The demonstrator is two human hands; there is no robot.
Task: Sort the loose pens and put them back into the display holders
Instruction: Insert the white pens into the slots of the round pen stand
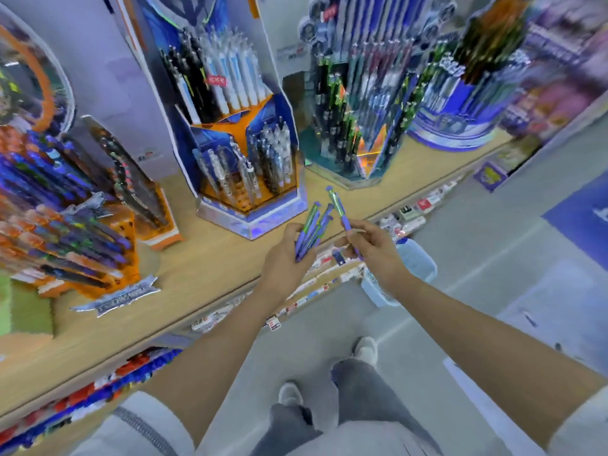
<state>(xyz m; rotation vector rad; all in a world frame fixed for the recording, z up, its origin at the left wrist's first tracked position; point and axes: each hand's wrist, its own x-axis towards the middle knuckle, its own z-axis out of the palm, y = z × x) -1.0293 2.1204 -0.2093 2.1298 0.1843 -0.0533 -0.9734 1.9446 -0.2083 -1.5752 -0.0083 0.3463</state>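
Several purple-and-green pens [311, 230] stand fanned in the left hand [286, 255]. Its fingers curl round their lower ends so the tops point up toward the shelf [197, 268]. Kept as one bunch like this, they can be checked against each other while the other hand does the placing.

The right hand [375, 248] pinches a single pen [339, 209] of the same colouring by its purple grip. Its top is raised, just beside the bunch but not touching it. It looks to be the one meant for a holder next.

Both hands hover over the shelf's front edge, before the gap between the blue-and-orange holder [250, 179] and the teal holder [355, 136]. The teal one seems to carry pens with green barrels (the blur there is heavy), so I judge it the likelier home, though I cannot match the designs for certain.

An orange holder [82, 232] sits far to the left and a round blue holder [460, 123] to the right, both well apart from the hands. A pale blue basket [418, 261] stands on the floor below the right hand. I cannot tell what is in it.
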